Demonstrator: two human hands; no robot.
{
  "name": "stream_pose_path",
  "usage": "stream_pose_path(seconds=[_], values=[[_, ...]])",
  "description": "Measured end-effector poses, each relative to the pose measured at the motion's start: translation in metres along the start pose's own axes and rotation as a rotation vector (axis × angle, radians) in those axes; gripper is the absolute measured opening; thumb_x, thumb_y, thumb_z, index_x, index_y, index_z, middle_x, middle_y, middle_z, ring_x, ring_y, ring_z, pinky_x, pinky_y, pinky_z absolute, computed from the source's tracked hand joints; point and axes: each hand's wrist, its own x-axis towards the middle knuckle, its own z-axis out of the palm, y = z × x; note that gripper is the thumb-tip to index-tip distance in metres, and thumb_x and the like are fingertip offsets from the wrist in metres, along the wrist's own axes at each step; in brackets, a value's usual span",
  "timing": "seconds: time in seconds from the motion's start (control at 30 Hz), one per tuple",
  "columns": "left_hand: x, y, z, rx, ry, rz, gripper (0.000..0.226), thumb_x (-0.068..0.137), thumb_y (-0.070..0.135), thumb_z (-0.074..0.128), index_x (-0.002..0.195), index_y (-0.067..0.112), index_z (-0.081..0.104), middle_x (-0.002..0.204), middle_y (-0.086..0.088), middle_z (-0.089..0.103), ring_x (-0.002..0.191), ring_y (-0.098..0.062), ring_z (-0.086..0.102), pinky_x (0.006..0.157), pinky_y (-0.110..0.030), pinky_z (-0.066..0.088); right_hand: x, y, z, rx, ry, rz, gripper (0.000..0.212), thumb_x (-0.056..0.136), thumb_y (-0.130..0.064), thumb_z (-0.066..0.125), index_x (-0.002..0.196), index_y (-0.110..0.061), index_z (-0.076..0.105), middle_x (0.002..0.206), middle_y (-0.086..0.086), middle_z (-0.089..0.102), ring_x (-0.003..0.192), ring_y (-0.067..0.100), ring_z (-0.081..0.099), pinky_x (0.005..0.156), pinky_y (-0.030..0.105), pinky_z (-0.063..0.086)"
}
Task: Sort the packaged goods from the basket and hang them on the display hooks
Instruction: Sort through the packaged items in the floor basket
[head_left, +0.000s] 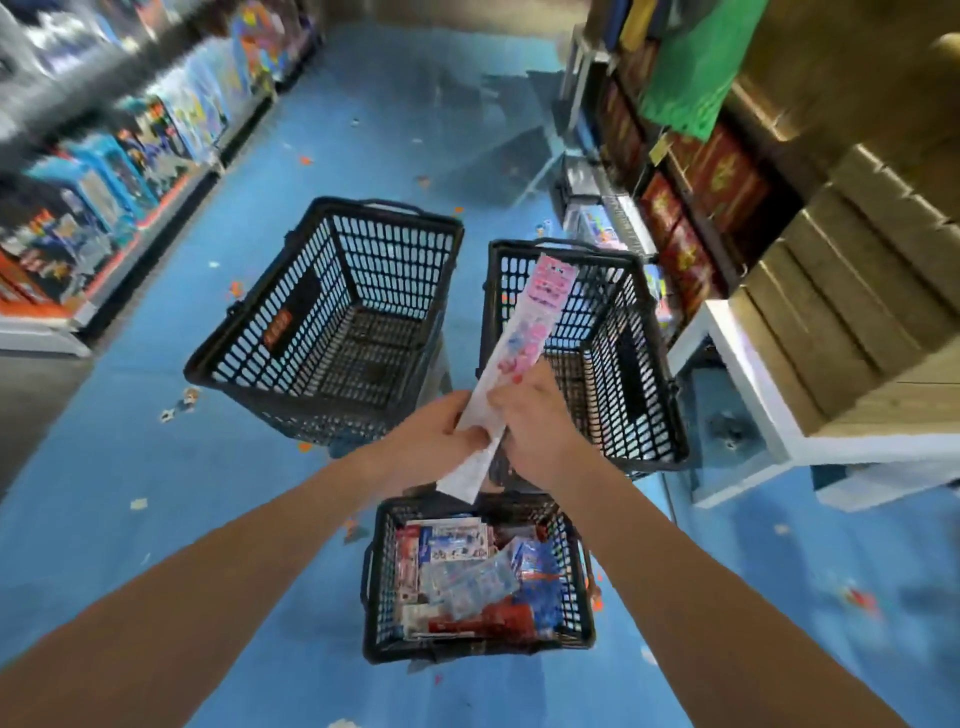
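Fingers (460, 415) of the left hand (439, 436) and right hand (537, 428) are clamped on the near end of a long packet (524, 332), held above the near basket (371, 587) with its length pointed away over the far right basket (652, 364).

arms: both outstretched | left hand (432, 439): pinches packet (535, 312) | right hand (535, 422): grips it

— What's off past the left hand (431, 439)?
— Shelves (47, 338) of boxed toys (109, 182), blurred, perhaps figures. Blue floor (208, 493) beneath, speckled with scraps (139, 503).
— And beyond the right hand (535, 428)?
— Brown cartons (831, 322) on a white shelf (753, 374), red boxes (722, 176) farther up, a green sheet (691, 67).
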Motion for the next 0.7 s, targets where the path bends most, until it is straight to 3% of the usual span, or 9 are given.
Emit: stream_pose_path(seconds=[0.1,0.17,0.27,0.33,0.43,0.5,0.6,0.7], values=[[0.025,0.034,0.016,-0.038,-0.058,-0.01,0.02,0.103,0.009,0.055,0.116,0.024,0.06,0.108,-0.002,0.069,0.104,-0.024,0.066,0.087,-0.039,0.053,0.013,-0.044,-0.03,-0.039,-0.015,-0.018,0.032,0.086,0.015,0.044,0.112,-0.004,0.045,0.091,0.014,0.05,0.093,0.035,0.054,0.078,0.048,0.047],[0.044,0.05,0.03,-0.087,-0.084,-0.077,0.022,0.105,0.014,0.054,0.126,0.023,0.058,0.12,-0.005,0.07,0.112,-0.027,0.067,0.096,-0.049,0.055,0.025,-0.06,-0.054,-0.082,-0.041,-0.012,0.043,0.088,0.02,0.038,0.122,-0.001,0.053,0.1,0.015,0.061,0.095,0.033,0.061,0.08,0.048,0.054],[0.079,0.058,0.048,-0.084,-0.104,-0.155,0.019,0.106,0.021,0.054,0.124,0.027,0.058,0.121,-0.003,0.071,0.112,-0.028,0.067,0.096,-0.055,0.056,0.047,-0.073,-0.085,-0.149,-0.027,0.012,0.039,0.089,0.021,0.04,0.102,-0.007,0.065,0.101,0.017,0.068,0.093,0.032,0.066,0.073,0.042,0.058],[0.109,0.055,0.059,-0.071,-0.095,-0.193,0.024,0.106,0.024,0.055,0.129,0.029,0.056,0.125,0.0,0.068,0.113,-0.026,0.064,0.093,-0.05,0.056,0.072,-0.071,-0.102,-0.165,0.008,0.037,0.035,0.087,0.021,0.043,0.094,-0.005,0.066,0.1,0.02,0.067,0.09,0.033,0.066,0.074,0.045,0.058],[0.155,0.051,0.071,-0.004,-0.059,-0.224,0.032,0.105,0.024,0.056,0.137,0.022,0.056,0.125,-0.001,0.064,0.105,-0.017,0.06,0.077,-0.033,0.052,0.12,-0.057,-0.127,-0.136,0.053,0.106,0.038,0.081,0.022,0.044,0.105,0.001,0.065,0.105,0.021,0.067,0.095,0.037,0.065,0.084,0.058,0.057],[0.186,0.045,0.078,0.098,-0.027,-0.241,0.029,0.104,0.023,0.055,0.132,0.017,0.059,0.119,-0.005,0.065,0.103,-0.019,0.061,0.083,-0.037,0.054,0.154,-0.044,-0.141,-0.132,0.091,0.148,0.048,0.076,0.023,0.047,0.116,0.0,0.062,0.11,0.021,0.069,0.098,0.039,0.067,0.082,0.055,0.057],[0.226,0.02,0.092,0.241,0.039,-0.254,0.03,0.101,0.019,0.052,0.13,0.016,0.059,0.114,-0.006,0.067,0.103,-0.025,0.063,0.085,-0.039,0.052,0.204,-0.013,-0.159,-0.18,0.085,0.219,0.056,0.071,0.023,0.048,0.12,0.0,0.061,0.112,0.023,0.07,0.096,0.039,0.069,0.063,0.04,0.06],[0.252,-0.016,0.1,0.374,0.068,-0.301,0.037,0.099,0.019,0.055,0.135,0.019,0.058,0.126,-0.005,0.066,0.11,-0.026,0.062,0.082,-0.029,0.048,0.243,0.031,-0.165,-0.275,0.054,0.3,0.052,0.072,0.014,0.052,0.12,-0.005,0.063,0.108,0.02,0.072,0.098,0.042,0.07,0.075,0.057,0.062]])
